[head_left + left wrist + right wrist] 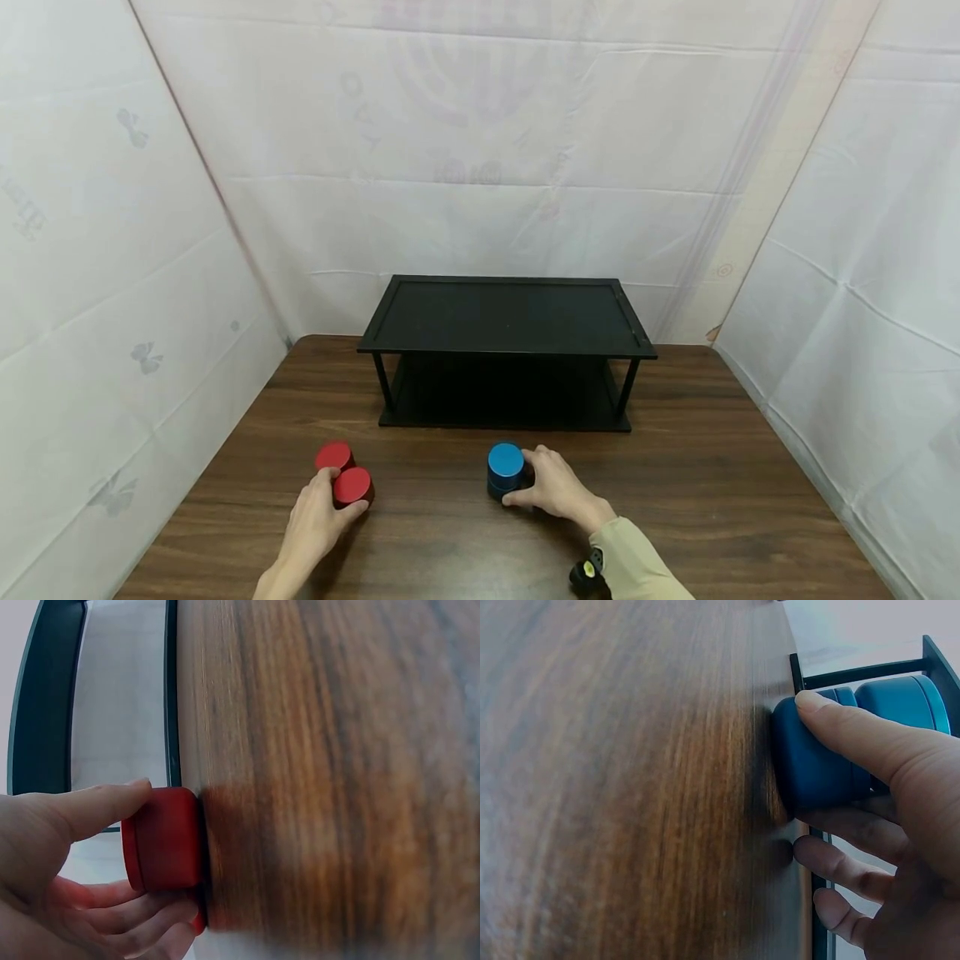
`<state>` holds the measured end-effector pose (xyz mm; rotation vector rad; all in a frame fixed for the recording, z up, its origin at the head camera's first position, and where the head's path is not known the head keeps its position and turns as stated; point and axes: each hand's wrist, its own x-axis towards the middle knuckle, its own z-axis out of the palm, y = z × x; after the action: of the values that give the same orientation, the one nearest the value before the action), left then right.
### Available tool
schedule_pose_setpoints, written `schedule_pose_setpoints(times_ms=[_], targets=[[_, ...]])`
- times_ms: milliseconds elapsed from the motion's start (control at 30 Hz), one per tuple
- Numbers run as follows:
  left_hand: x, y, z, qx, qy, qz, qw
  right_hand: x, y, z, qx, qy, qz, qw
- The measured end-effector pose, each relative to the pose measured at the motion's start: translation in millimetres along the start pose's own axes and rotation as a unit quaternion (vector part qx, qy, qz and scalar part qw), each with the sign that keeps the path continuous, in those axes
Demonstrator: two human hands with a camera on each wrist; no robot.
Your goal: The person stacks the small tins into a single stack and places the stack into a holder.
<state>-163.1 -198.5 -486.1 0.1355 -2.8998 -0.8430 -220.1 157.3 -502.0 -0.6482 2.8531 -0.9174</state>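
Observation:
Two round red tins stand side by side on the left of the table, the nearer one (353, 486) touching or almost touching the farther one (334, 455). My left hand (307, 521) pinches the nearer tin, thumb on one side and fingers on the other. In the left wrist view its red wall (166, 840) shows upright on the wood, with the other tin mostly hidden by fingers. Right of centre, two blue tins are stacked. My right hand (555, 483) grips the lower blue tin (810, 757) between thumb and fingers; the upper blue tin (892, 701) rests on it.
A black two-level shelf (506, 317) stands at the back of the brown wooden table (427, 533), behind the tins. White sheets (480, 150) hang behind and at both sides. A dark wrist device (585, 575) sits by my right sleeve.

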Motion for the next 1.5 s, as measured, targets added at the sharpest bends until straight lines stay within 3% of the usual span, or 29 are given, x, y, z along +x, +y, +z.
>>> schedule_pose_setpoints(times_ms=[933, 1500], targets=[[7.6, -12.1, 3.3, -0.030, -0.010, 0.025, 0.9992, -0.2, 0.1, -0.1, -0.004, 0.006, -0.006, 1.000], [6.8, -0.2, 3.3, -0.039, -0.014, 0.031, 0.9986, -0.7, -0.5, 0.3, 0.006, 0.007, -0.002, 1.000]])
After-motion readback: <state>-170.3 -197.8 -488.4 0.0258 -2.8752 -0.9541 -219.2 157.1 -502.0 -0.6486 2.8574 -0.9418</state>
